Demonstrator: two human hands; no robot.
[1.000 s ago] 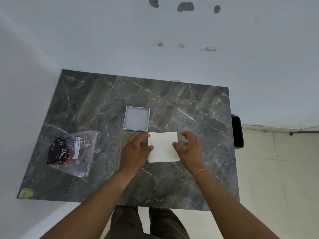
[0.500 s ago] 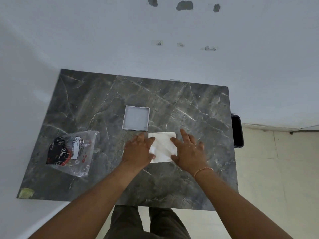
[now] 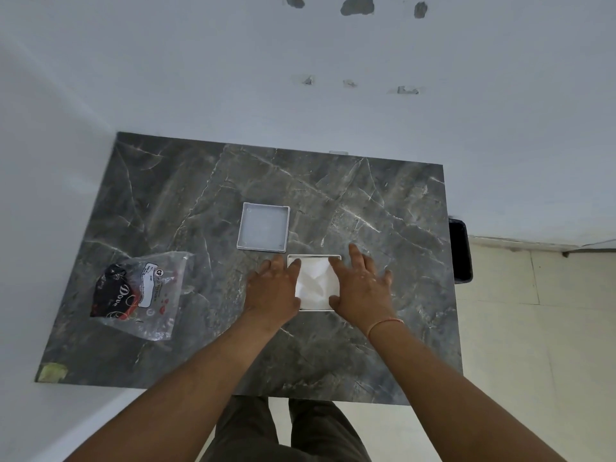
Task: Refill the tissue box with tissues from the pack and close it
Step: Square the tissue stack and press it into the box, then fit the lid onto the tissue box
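Tissue box (image 3: 336, 258) mid-desk, toward near edge, tissues (image 3: 316, 285) inside. Left hand (image 3: 271, 290) flat, fingers spread, on box's left side; right hand (image 3: 361, 286) flat, spread, on right side. Lid (image 3: 263, 231) just beyond. Pack (image 3: 140, 293) near left edge.

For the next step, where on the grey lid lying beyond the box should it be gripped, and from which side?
Likely by its two opposite side walls, from above. The grey lid lies flat on the table, hollow side up, so its thin raised rim is the only edge a grip can pinch. It sits apart from the tissue box, just beyond the left hand, the nearer one to reach it.
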